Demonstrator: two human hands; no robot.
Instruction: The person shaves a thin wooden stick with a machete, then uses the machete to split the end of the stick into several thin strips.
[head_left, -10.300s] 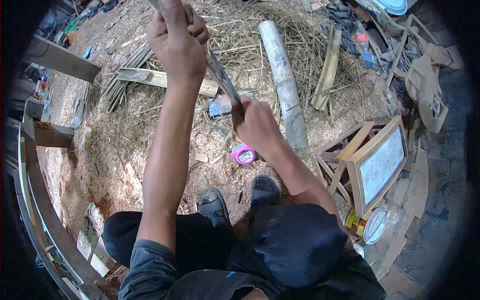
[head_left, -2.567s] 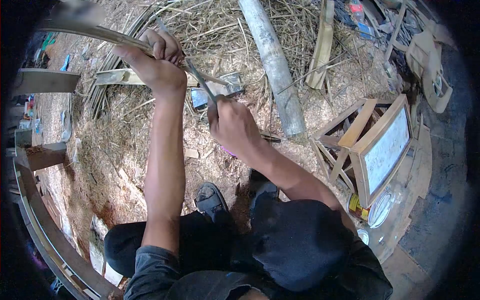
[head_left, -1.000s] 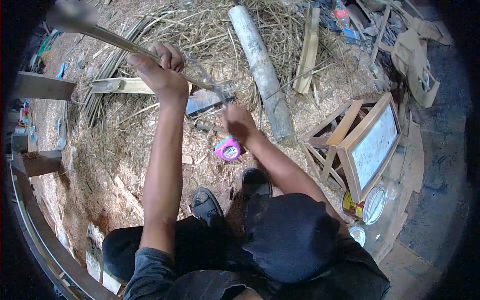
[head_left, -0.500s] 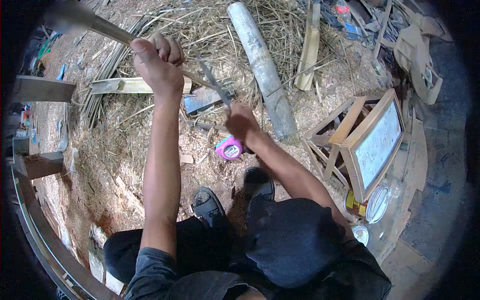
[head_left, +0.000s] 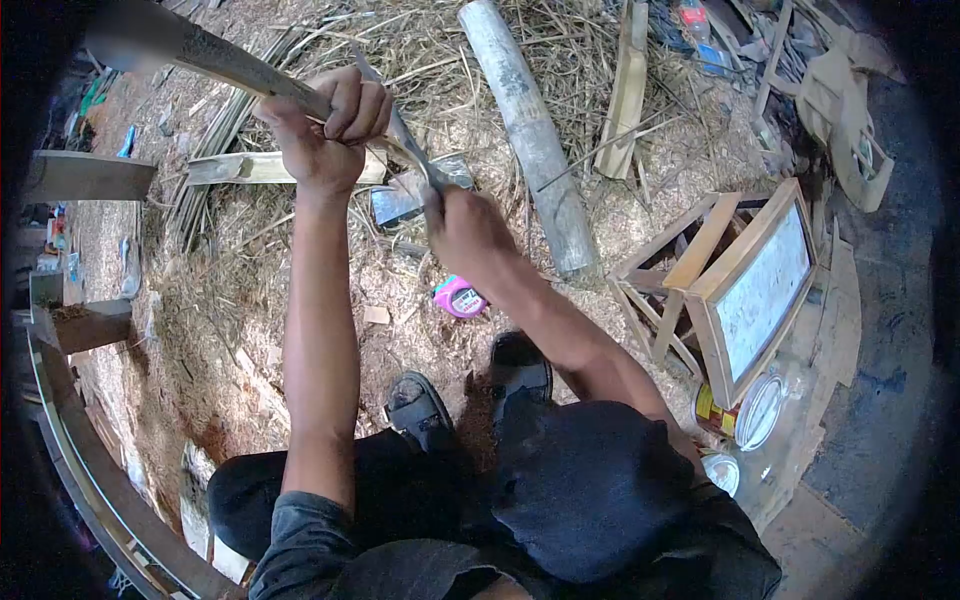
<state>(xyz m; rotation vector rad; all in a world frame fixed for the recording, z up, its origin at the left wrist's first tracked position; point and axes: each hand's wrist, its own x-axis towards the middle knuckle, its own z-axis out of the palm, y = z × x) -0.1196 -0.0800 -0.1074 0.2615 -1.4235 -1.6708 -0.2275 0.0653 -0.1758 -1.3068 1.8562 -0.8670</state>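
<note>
My left hand [head_left: 335, 130] is closed around a long bamboo strip [head_left: 235, 75], which slants from the upper left down toward my right hand. Its far end is blurred. My right hand [head_left: 468, 230] grips a knife [head_left: 402, 125] by its handle, mostly hidden in the fist. The blade points up and away, against or very close to the strip's near end; I cannot tell whether they touch. Beneath the hands, a pink tape measure [head_left: 460, 297] and a flat block with a bluish-grey face [head_left: 397, 203] lie on the shavings.
A pale round pole [head_left: 525, 135] lies beyond my right hand, near split bamboo pieces [head_left: 622, 105] [head_left: 240, 168] and heaped shavings [head_left: 410, 45]. At right stand a wooden frame with a white panel [head_left: 755, 290] and a can [head_left: 760, 410]. A curved rail [head_left: 85, 450] runs along the left.
My left hand has shifted slightly right, and the strip's near part now shows broader. My right hand and the knife have moved up and left along the strip.
</note>
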